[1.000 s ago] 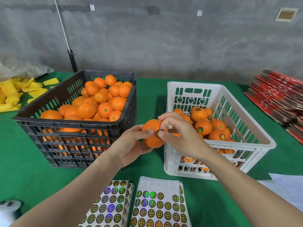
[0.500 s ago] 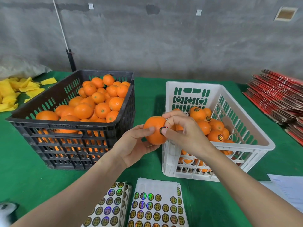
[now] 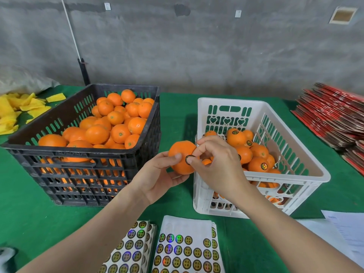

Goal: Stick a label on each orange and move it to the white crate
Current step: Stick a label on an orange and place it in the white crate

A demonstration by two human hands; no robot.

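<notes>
Your left hand (image 3: 157, 179) cupped the orange (image 3: 180, 154) from below, thumb curled over its near face. It hung in the air above the green table (image 3: 177, 109), between the black crate (image 3: 78, 153) and the white crate (image 3: 285, 177), just off the white crate's near-left corner. Your right hand (image 3: 217, 164) curled in, its thumb tip pressing the round label (image 3: 188, 159) onto the side facing you. The fruit looked nearly round, with no clear long axis, and its stem end was hidden.

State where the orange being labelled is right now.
Centre of the head view: the left hand holds the orange between the black crate and the white crate.
</notes>
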